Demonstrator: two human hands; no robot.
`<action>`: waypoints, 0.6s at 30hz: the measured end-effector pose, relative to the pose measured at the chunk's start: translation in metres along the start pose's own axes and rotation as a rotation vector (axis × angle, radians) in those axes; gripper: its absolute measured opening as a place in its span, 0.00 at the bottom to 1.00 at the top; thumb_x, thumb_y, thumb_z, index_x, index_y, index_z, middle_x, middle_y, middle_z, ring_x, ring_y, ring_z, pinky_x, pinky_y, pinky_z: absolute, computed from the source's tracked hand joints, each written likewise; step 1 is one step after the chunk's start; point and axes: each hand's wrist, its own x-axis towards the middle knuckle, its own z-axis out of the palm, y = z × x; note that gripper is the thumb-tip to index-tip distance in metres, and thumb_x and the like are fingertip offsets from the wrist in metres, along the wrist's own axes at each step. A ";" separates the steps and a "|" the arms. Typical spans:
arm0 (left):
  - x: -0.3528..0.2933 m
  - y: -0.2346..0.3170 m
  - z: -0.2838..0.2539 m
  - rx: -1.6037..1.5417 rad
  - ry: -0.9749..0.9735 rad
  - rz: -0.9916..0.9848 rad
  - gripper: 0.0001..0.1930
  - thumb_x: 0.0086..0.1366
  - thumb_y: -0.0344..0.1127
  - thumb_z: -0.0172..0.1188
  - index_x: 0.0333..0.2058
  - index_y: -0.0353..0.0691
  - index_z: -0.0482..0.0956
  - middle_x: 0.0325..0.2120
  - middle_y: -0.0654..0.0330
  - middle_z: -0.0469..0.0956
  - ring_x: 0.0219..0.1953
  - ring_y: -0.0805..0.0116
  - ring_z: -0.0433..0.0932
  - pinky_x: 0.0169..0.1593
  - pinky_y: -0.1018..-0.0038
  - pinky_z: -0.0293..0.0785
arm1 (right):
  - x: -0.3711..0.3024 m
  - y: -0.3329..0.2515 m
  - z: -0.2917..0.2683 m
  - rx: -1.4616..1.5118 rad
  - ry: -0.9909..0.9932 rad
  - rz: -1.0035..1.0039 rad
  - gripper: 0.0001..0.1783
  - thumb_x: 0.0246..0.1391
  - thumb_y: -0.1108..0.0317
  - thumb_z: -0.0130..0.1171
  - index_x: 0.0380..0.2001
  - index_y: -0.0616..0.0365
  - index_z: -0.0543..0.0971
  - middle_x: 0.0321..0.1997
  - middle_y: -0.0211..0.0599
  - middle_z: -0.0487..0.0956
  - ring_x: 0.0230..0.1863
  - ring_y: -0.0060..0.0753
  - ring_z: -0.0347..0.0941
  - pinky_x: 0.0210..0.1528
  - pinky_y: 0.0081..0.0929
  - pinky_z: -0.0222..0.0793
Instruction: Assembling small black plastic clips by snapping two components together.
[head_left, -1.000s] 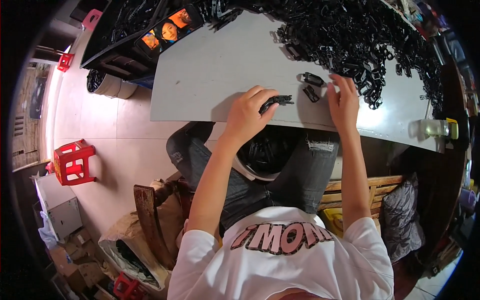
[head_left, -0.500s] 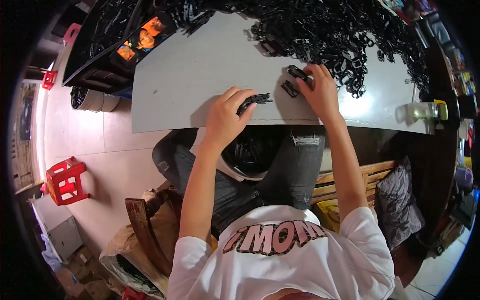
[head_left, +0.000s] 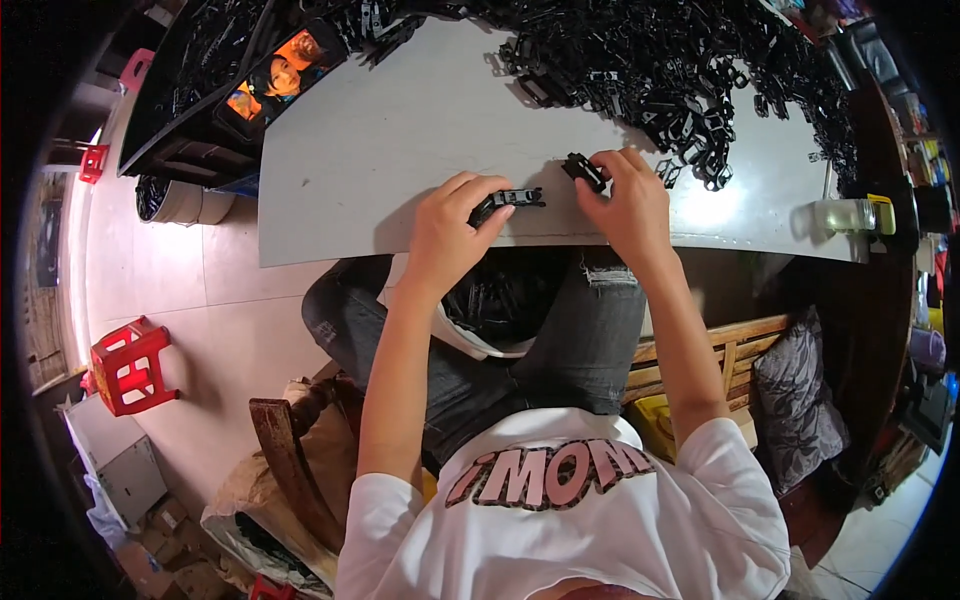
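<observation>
Over the near part of the pale tabletop (head_left: 380, 130), my left hand (head_left: 447, 225) is closed around a long black plastic part (head_left: 514, 198), whose slotted end sticks out to the right past the thumb. My right hand (head_left: 634, 208), a short way to the right, pinches a black plastic clip-like piece (head_left: 584, 171) between thumb and fingers. A gap separates the two pieces. Beyond my right hand spreads a large heap of similar black plastic parts (head_left: 640, 80). Palm and fingers hide much of both held pieces.
A phone with a lit screen (head_left: 282, 78) leans at the far left beside a dark bin of black parts. Between my knees sits a pale-rimmed bucket (head_left: 470, 342) with black pieces inside. At the right edge lies a clear jar (head_left: 842, 216). A red stool (head_left: 132, 365) stands left.
My right hand has moved left and nearer, away from the heap, bringing a black piece toward the left hand. In my left hand, the long part has turned, showing more of its slotted face.
</observation>
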 end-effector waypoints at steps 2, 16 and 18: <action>0.000 0.000 0.000 -0.003 0.018 0.019 0.11 0.51 0.27 0.65 0.35 0.39 0.78 0.28 0.57 0.77 0.31 0.60 0.76 0.37 0.73 0.71 | 0.001 -0.002 0.002 -0.065 -0.033 0.015 0.14 0.41 0.67 0.65 0.34 0.61 0.77 0.30 0.40 0.74 0.25 0.38 0.73 0.28 0.31 0.69; 0.002 -0.004 0.000 -0.097 -0.032 -0.126 0.17 0.49 0.25 0.66 0.41 0.39 0.80 0.36 0.55 0.82 0.39 0.65 0.81 0.46 0.75 0.73 | 0.002 -0.034 -0.001 0.285 -0.280 -0.248 0.17 0.38 0.78 0.61 0.37 0.63 0.75 0.37 0.42 0.72 0.35 0.44 0.73 0.36 0.33 0.71; 0.002 -0.003 -0.001 -0.097 -0.038 -0.111 0.18 0.50 0.25 0.66 0.42 0.40 0.80 0.37 0.54 0.82 0.40 0.66 0.81 0.47 0.75 0.73 | -0.001 -0.038 -0.001 0.243 -0.259 -0.299 0.18 0.38 0.78 0.62 0.37 0.63 0.75 0.38 0.42 0.72 0.36 0.44 0.73 0.36 0.34 0.71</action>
